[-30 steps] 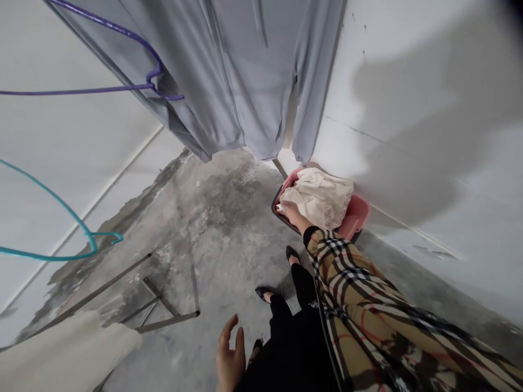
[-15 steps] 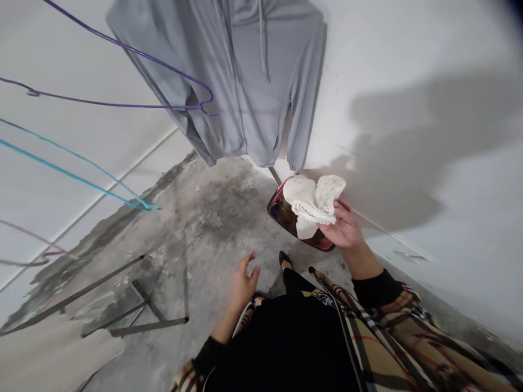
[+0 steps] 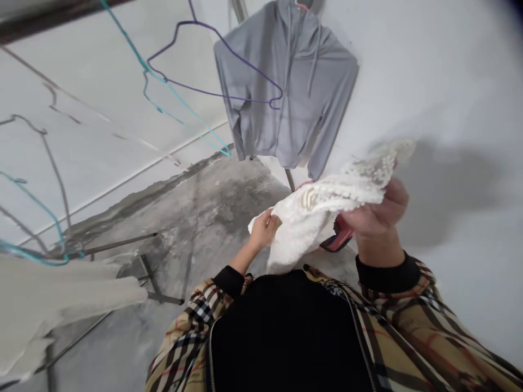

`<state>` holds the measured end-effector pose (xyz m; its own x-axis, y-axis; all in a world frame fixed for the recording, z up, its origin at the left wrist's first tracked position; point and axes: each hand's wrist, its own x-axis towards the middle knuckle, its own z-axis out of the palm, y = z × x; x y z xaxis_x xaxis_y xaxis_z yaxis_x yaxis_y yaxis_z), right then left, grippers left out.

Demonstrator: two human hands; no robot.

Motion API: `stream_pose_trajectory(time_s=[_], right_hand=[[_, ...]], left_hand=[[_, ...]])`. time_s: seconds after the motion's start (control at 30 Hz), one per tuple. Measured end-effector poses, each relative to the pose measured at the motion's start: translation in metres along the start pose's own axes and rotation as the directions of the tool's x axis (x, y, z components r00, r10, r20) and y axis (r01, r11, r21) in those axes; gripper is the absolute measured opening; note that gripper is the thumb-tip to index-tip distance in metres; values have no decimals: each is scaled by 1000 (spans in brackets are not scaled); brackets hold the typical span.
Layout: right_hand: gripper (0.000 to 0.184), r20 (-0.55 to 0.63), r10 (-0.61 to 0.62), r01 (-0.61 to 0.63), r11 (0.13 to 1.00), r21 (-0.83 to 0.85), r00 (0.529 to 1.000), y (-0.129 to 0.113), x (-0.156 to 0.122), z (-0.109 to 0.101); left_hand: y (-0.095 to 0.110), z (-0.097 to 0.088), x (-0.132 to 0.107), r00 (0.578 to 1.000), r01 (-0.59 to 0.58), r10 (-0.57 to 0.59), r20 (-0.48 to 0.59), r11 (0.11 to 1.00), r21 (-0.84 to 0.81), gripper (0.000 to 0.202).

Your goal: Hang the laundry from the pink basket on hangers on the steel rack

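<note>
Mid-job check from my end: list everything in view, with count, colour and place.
White lacy cloth: one, white, stretched between both hands
Basket: one, pinkish-red with dark rim, mostly hidden behind the cloth
Hooded jacket: one, grey, hanging by the wall
Purple hanger: one, purple, before the jacket
Turquoise hangers: at least two, turquoise, left
Other hangers: at least two, grey and brownish, left
Bar: one, dark, top left
Sheet: one, off-white, over metal legs, lower left
Walls: white, behind
Floor: grey, below
Black top: one, black, bottom centre
Plaid sleeves: two, tan, bottom
Left hand, right hand: gripping the cloth
</note>
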<state>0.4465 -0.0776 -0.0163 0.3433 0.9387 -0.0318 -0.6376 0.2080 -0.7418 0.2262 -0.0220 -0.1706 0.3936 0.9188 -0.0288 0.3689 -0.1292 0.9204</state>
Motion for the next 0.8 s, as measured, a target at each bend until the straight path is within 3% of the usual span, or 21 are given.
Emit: stream_pose_trajectory(time_s=[0.07,0.13,0.2,0.27,0.37,0.47,0.53,0.6,0.67,0.73,0.8], right_hand=[[18,60,-17,0,960,279,998,-11,3,16],[31,114,0,-59,853,518,994,-17,6,25],[38,134,51,-127,751,648,990,-17,10,30],[43,139,93,-163,703,692,986,-13,13,34],[42,163,121,-198,742,640,979,-1,14,44],[31,110,93,-135,874,468,989,15,10,62],[24,118,51,-87,941,327,992,29,3,74],[17,227,39,-81,981,178,973,45,-10,86],[15,388,68,-82,996,20,919,66,-28,96],[13,557,142,-87,989,-123,819,91,-51,105],[9,732,277,-116,958,-263,623,117,-76,114]], left_hand=[[-3,-31,-9,998,27,-32,-51,994,-102,29],[-1,-67,-18,995,11,-27,-98,988,-156,32],[5,-102,-27,989,-1,-22,-143,987,-158,35],[12,-134,-36,984,9,-41,-174,984,-181,37],[21,-171,-48,977,26,-90,-193,951,-308,41],[23,-199,-63,970,45,-125,-210,935,-352,42],[22,-211,-74,975,123,-171,-143,948,-293,44],[20,-215,-81,975,218,-222,2,957,-191,48],[19,-209,-84,961,263,-246,128,955,-135,53],[17,-193,-85,960,254,-224,168,950,-181,57],[13,-171,-90,984,174,-161,72,956,-236,57]])
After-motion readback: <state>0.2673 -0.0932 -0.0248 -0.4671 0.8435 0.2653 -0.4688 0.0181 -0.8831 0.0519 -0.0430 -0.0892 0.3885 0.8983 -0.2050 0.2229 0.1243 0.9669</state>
